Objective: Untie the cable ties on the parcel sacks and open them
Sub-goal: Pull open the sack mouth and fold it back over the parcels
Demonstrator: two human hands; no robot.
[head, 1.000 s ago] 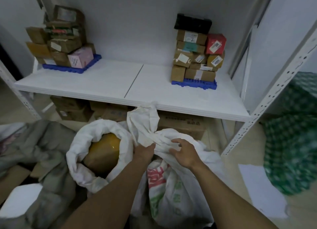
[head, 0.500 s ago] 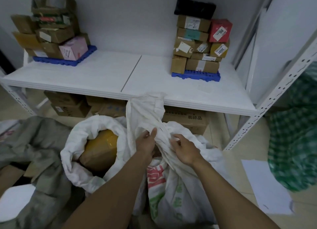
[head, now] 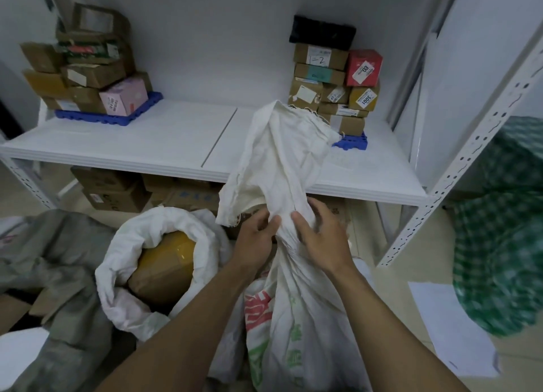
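A white woven parcel sack [head: 296, 318] with red and green print stands in front of me, its neck bunched tight. The loose top flap [head: 282, 156] rises above the neck in front of the shelf. My left hand [head: 255, 238] grips the neck from the left, fingers curled into the cloth. From the right, my right hand [head: 320, 238] holds the same neck, thumb and fingers round the gathered fabric. The cable tie is hidden between my hands. To the left a second white sack [head: 123, 274] lies open with a brown taped parcel [head: 164, 262] inside.
A white metal shelf [head: 132, 144] runs across behind the sacks, with stacks of cardboard parcels on blue pallets at left [head: 88, 74] and right [head: 332, 80]. More boxes sit beneath it. Grey sacks [head: 53, 274] lie left, a green checked sack [head: 499, 244] right, and paper [head: 449, 327] on the floor.
Both hands lifted the sack's neck higher and closer together. The loose top flap now stands up in front of the shelf and the right parcel stack.
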